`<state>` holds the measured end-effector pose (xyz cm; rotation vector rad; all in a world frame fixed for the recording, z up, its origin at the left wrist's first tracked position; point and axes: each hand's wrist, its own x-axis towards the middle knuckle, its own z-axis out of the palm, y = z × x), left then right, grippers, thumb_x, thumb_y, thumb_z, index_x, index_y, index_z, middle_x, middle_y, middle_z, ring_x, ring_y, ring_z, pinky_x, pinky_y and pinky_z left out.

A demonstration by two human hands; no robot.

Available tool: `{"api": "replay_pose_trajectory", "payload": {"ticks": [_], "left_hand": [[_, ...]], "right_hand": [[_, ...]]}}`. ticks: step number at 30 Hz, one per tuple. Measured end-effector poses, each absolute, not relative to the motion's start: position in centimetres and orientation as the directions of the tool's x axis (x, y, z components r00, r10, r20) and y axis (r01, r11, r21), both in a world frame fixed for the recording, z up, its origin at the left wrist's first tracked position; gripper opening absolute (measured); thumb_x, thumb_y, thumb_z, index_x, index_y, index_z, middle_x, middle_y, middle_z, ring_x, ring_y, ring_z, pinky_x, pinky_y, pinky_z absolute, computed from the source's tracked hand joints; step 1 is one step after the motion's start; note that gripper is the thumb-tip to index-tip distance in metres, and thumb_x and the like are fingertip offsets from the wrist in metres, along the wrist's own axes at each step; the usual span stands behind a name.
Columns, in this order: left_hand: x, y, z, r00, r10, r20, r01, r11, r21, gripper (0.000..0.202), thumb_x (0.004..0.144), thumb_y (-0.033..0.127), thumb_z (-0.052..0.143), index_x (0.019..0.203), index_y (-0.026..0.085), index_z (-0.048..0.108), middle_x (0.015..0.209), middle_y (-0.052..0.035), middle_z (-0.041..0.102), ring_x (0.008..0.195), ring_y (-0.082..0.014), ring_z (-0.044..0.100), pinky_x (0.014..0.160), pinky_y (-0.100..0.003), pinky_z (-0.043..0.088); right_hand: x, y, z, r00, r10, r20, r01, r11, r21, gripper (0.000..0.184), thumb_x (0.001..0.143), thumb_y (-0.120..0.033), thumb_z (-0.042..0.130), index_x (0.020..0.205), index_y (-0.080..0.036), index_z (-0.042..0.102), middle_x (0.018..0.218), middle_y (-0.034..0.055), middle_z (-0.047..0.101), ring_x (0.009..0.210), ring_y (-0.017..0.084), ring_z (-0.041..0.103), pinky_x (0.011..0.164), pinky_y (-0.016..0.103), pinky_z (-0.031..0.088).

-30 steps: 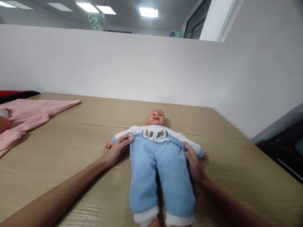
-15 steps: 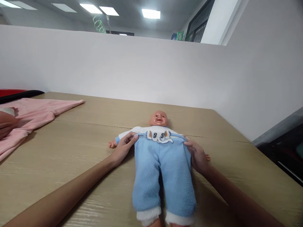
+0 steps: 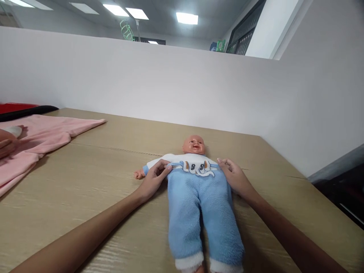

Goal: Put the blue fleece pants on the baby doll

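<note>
A baby doll [image 3: 194,145] lies on its back, head away from me, in a white top with blue cuffs. Its fleecy light-blue trousers [image 3: 204,208] have white hems and an elephant face at the chest. At the left end of the blue waistband, my left hand [image 3: 156,175] pinches the edge between thumb and fingers. My right hand [image 3: 233,176] is closed on the waistband's right end, thumb and fingers together near the doll's chest. The doll's left arm is hidden behind my right hand.
On the left of the wooden table [image 3: 113,167] lies a pink cloth [image 3: 57,127], with another person's hand [image 3: 8,147] at the frame edge. A black-rimmed red object [image 3: 17,107] sits behind it. A white wall [image 3: 159,83] borders the table's far side.
My right hand has moved up along the trousers' side to the waistband's corner, and now covers the doll's far hand. My left hand keeps its pinch. The view has shifted slightly.
</note>
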<state>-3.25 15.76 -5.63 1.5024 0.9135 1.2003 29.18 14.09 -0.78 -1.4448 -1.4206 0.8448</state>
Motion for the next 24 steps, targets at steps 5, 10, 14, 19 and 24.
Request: {"api": "replay_pose_trajectory", "payload": {"ticks": [5, 10, 14, 19, 24], "left_hand": [[-3.3, 15.7, -5.4, 0.198, 0.95, 0.243, -0.049, -0.238, 0.97, 0.029, 0.099, 0.05, 0.071, 0.103, 0.022, 0.065, 0.101, -0.0013, 0.06, 0.097, -0.0185, 0.052, 0.088, -0.029, 0.039], [-3.1, 15.2, -5.2, 0.186, 0.935, 0.302, -0.074, -0.293, 0.953, 0.027, 0.097, 0.047, 0.074, 0.101, 0.021, 0.065, 0.102, -0.0025, 0.062, 0.098, -0.0194, 0.055, 0.09, -0.03, 0.042], [-3.0, 14.8, -5.1, 0.126, 0.929, 0.347, -0.047, -0.344, 0.938, 0.026, 0.096, 0.046, 0.075, 0.101, 0.022, 0.066, 0.1, -0.0028, 0.064, 0.095, -0.0195, 0.057, 0.088, -0.03, 0.044], [-2.9, 14.4, -5.1, 0.116, 0.926, 0.359, -0.026, -0.359, 0.933, 0.023, 0.1, 0.045, 0.07, 0.105, 0.022, 0.065, 0.101, -0.0025, 0.063, 0.098, -0.0196, 0.058, 0.091, -0.03, 0.045], [-2.9, 14.3, -5.0, 0.107, 0.918, 0.383, -0.003, -0.385, 0.923, 0.02, 0.102, 0.043, 0.067, 0.107, 0.023, 0.065, 0.106, -0.0037, 0.064, 0.104, -0.0208, 0.059, 0.096, -0.031, 0.046]], "right_hand": [[27.6, 16.4, 0.3, 0.206, 0.958, 0.199, 0.333, 0.123, -0.935, 0.05, 0.092, -0.075, 0.062, 0.097, -0.026, 0.059, 0.084, 0.0023, 0.069, 0.072, 0.023, 0.062, 0.068, 0.035, 0.052], [24.6, 18.4, 2.5, 0.14, 0.901, 0.41, 0.526, 0.283, -0.802, 0.033, 0.095, -0.058, 0.068, 0.094, -0.025, 0.066, 0.106, 0.0086, 0.07, 0.105, 0.03, 0.061, 0.102, 0.045, 0.047], [19.7, 20.4, 4.9, -0.331, 0.837, 0.436, 0.62, 0.541, -0.568, 0.015, 0.103, -0.037, 0.061, 0.102, -0.024, 0.069, 0.111, 0.0089, 0.073, 0.11, 0.029, 0.063, 0.106, 0.046, 0.045], [13.4, 24.1, 5.4, -0.798, 0.593, 0.11, 0.482, 0.736, -0.475, 0.026, 0.075, -0.004, 0.08, 0.093, -0.021, 0.072, 0.102, 0.0001, 0.077, 0.099, 0.021, 0.067, 0.091, 0.031, 0.05], [10.5, 25.8, 3.4, -0.862, 0.506, 0.02, 0.441, 0.77, -0.462, 0.026, 0.072, 0.002, 0.076, 0.087, -0.019, 0.075, 0.076, -0.0086, 0.069, 0.07, 0.012, 0.056, 0.07, 0.023, 0.042]]}}
